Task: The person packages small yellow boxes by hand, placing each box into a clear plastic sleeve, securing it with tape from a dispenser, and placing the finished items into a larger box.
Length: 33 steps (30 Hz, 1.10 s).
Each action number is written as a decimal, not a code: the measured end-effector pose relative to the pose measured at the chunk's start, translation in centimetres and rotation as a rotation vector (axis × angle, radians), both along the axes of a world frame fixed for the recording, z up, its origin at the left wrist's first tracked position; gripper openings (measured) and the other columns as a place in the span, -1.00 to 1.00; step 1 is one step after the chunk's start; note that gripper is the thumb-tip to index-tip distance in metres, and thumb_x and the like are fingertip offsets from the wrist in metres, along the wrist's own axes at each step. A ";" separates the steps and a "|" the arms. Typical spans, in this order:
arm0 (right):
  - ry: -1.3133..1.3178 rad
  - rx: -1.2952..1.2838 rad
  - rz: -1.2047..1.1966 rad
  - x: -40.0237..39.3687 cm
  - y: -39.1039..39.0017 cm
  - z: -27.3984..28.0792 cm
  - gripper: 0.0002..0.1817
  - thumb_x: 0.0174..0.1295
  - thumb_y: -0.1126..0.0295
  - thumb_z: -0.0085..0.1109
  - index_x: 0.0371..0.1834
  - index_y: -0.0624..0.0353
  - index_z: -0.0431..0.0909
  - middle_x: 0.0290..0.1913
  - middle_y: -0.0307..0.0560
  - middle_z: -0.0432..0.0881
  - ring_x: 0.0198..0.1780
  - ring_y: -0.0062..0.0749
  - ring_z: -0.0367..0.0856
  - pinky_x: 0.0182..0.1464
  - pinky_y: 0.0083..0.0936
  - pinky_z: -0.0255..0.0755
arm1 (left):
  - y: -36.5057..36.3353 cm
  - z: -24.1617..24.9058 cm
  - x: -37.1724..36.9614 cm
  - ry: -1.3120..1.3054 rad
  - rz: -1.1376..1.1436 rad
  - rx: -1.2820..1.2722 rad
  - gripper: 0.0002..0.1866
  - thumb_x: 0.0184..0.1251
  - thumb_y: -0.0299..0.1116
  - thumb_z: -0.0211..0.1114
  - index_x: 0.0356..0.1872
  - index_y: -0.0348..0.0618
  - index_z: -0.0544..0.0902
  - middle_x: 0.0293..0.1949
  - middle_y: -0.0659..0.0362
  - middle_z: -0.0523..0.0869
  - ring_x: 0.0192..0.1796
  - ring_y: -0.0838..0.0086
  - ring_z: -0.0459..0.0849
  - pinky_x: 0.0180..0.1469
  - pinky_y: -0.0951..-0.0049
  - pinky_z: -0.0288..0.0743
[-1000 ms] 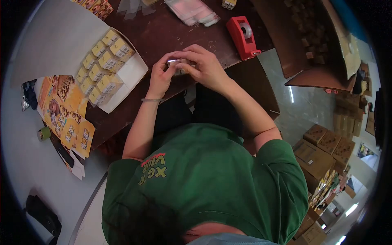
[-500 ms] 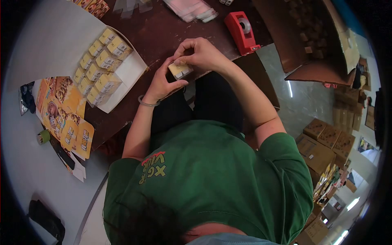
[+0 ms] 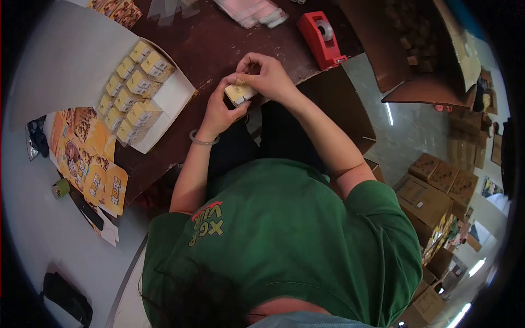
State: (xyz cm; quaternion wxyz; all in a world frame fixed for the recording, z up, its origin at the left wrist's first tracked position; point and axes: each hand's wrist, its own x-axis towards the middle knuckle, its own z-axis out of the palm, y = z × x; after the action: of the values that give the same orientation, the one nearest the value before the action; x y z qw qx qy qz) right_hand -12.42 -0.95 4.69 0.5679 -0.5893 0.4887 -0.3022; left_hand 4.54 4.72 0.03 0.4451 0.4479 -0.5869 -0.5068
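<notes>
A small pale-yellow and white box (image 3: pixel 239 94) is held over the table's front edge, above my lap. My left hand (image 3: pixel 220 112) wraps it from the left, thumb along the near side, with a bangle at the wrist. From the right, my right hand (image 3: pixel 263 77) has its fingertips closed on the top far edge of the same box. Those fingertips partly hide it, and whether they also hold something small cannot be seen. To the left, a white tray (image 3: pixel 174 112) carries several similar small boxes (image 3: pixel 141 82) in rows.
A red tape dispenser (image 3: pixel 322 41) stands right on the dark table (image 3: pixel 219 35). Clear and pink plastic sleeves (image 3: pixel 251 11) lie at the back. Orange printed card sheets (image 3: pixel 87 158) are at left. An opened carton (image 3: pixel 432 71) stands at right, with stacked cartons (image 3: pixel 432 191) beyond.
My right hand has shifted slightly down and inward over the box's top. The box stays in my left hand, tilted a little differently. The whole view has shifted slightly.
</notes>
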 end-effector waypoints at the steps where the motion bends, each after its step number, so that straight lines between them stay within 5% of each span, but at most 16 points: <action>1: 0.138 -0.155 -0.055 0.1 0.8 0.8 -0.55 0.04 0.14 0.50 -0.16 0.23 0.58 -0.14 -0.07 0.57 -0.27 -0.35 0.62 -0.17 -0.43 0.52 | 0.3 0.3 -0.8 -0.006 0.080 -0.033 -0.31 0.05 -0.46 0.45 0.29 -0.15 0.42 0.10 0.08 0.63 0.13 0.36 0.61 0.21 0.38 0.46; 3: 0.299 -0.310 -0.114 0.4 3.5 2.9 -0.31 0.03 -0.02 0.47 0.11 0.18 0.46 0.04 0.09 0.51 -0.13 -0.08 0.64 -0.05 -0.25 0.55 | 0.9 0.5 -2.7 -0.084 0.293 -0.148 -0.24 0.10 -0.47 0.43 0.38 -0.16 0.32 0.25 0.02 0.50 0.28 0.27 0.50 0.29 0.32 0.40; 6: 0.502 -0.613 -0.149 0.7 5.4 2.5 -0.30 0.03 0.03 0.45 0.17 0.15 0.44 0.22 0.18 0.34 0.19 0.13 0.47 0.12 -0.13 0.52 | 2.4 -0.8 -5.6 -0.131 0.291 -0.233 -0.16 0.18 -0.53 0.31 0.49 -0.26 0.10 0.43 -0.07 0.19 0.45 0.19 0.27 0.43 0.23 0.20; 10: 0.291 -0.659 0.151 -3.9 1.9 1.6 -0.42 0.06 0.42 0.36 0.22 0.06 0.46 0.23 0.06 0.42 0.24 0.03 0.47 0.23 -0.15 0.43 | 0.0 0.7 -3.2 0.308 0.067 0.074 -0.48 0.39 -0.41 0.15 0.34 -0.32 0.36 0.29 0.00 0.43 0.35 0.32 0.41 0.39 0.31 0.26; 12: 0.198 -0.741 0.378 -5.9 0.1 2.0 -0.33 0.05 0.47 0.36 0.31 0.02 0.40 0.23 -0.01 0.50 0.29 -0.04 0.44 0.38 -0.14 0.22 | -3.1 2.1 -4.4 0.270 -0.011 0.048 -0.43 0.36 -0.39 0.25 0.37 -0.24 0.34 0.25 0.04 0.49 0.29 0.38 0.47 0.35 0.37 0.32; 15: 0.324 -0.939 0.273 -7.7 -0.9 2.8 -0.28 0.05 0.44 0.38 0.35 0.00 0.36 0.24 -0.07 0.50 0.30 -0.07 0.44 0.41 -0.11 0.15 | -7.1 2.9 -5.5 0.180 -0.205 0.117 -0.34 0.30 -0.40 0.33 0.42 -0.16 0.31 0.17 0.07 0.58 0.23 0.42 0.53 0.30 0.40 0.37; 18: 0.454 -0.874 -0.119 -13.1 -0.3 4.1 -0.46 0.11 0.28 0.39 0.20 0.06 0.52 0.22 -0.04 0.53 0.24 -0.06 0.47 0.30 -0.18 0.31 | -9.1 2.9 -6.6 0.195 -0.401 0.243 -0.35 0.28 -0.39 0.35 0.39 -0.17 0.37 0.09 0.11 0.65 0.14 0.49 0.58 0.25 0.45 0.40; 20: 0.529 -0.626 -0.448 -18.0 -0.9 2.3 -0.68 0.22 0.19 0.28 -0.09 0.17 0.68 -0.02 0.03 0.65 0.11 -0.04 0.53 0.17 -0.21 0.39 | -9.4 1.9 -8.6 0.213 -0.391 0.202 -0.46 0.28 -0.38 0.35 0.29 -0.21 0.48 0.08 0.14 0.65 0.13 0.52 0.58 0.23 0.50 0.40; 24: 0.279 -0.354 -0.378 -20.7 -2.4 -2.1 -0.70 0.27 0.17 0.24 -0.28 0.22 0.71 -0.11 0.06 0.65 -0.02 -0.09 0.59 0.05 -0.30 0.45 | -9.8 1.3 -14.8 0.288 -0.378 0.110 -0.64 0.29 -0.39 0.31 0.09 -0.24 0.57 -0.03 0.19 0.66 0.03 0.58 0.58 0.10 0.54 0.44; 28: 0.204 -0.366 -0.430 -19.6 -1.9 -0.8 -0.75 0.24 0.24 0.28 -0.30 0.24 0.70 -0.13 0.04 0.63 -0.04 -0.19 0.61 0.00 -0.36 0.48 | -10.5 1.4 -15.7 0.201 -0.377 0.074 -0.64 0.29 -0.38 0.31 0.08 -0.24 0.57 -0.04 0.21 0.66 0.01 0.58 0.58 0.10 0.54 0.44; 31: 0.497 -0.824 -0.620 -18.3 -0.7 -0.6 -0.80 0.25 0.30 0.27 -0.28 0.22 0.69 -0.23 -0.04 0.67 -0.14 -0.30 0.64 -0.11 -0.44 0.49 | -10.6 1.6 -15.5 0.138 -0.391 0.032 -0.63 0.32 -0.36 0.29 0.10 -0.24 0.55 0.00 0.20 0.65 0.04 0.57 0.58 0.13 0.53 0.43; 33: 0.299 -0.441 -0.626 -17.8 1.7 2.0 -0.83 0.27 0.34 0.25 -0.26 0.22 0.68 -0.31 -0.10 0.69 -0.25 -0.39 0.64 -0.17 -0.49 0.49 | -10.6 2.0 -15.5 0.100 -0.393 0.034 -0.61 0.35 -0.34 0.26 0.15 -0.25 0.51 0.08 0.17 0.63 0.10 0.55 0.57 0.19 0.51 0.40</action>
State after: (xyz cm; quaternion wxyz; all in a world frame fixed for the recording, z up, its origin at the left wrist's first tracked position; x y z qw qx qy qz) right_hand -30.21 0.70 6.69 0.2311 -0.5572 0.6451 -0.4690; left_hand -10.91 -5.89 2.02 0.3585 0.3064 -0.6316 -0.6154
